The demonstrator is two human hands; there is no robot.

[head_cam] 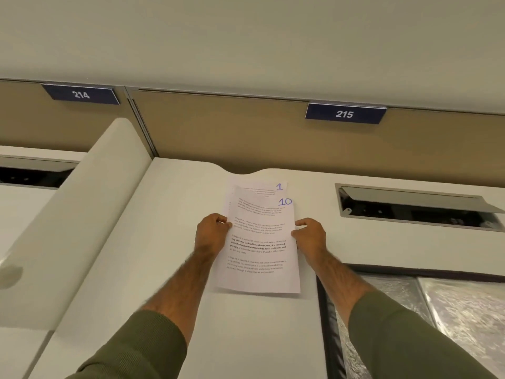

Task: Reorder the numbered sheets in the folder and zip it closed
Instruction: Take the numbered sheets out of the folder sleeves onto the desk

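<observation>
On the table [169, 214], where the left hand [211, 233] and right hand [310, 235] pinch the side edges of sheet 10 [259, 250] over sheet 1 [273, 186] (its number showing), hold both grips level and lift squarely to avoid creasing.

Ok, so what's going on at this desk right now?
A person in olive-green sleeves is sorting numbered papers. The left hand and right hand grip the side edges of a white printed sheet marked 10, which overlaps a white printed sheet marked 1 on the white desk. What looks like a shiny clear plastic folder with a black edge lies to the right. These sheets are not in it yet.
</observation>
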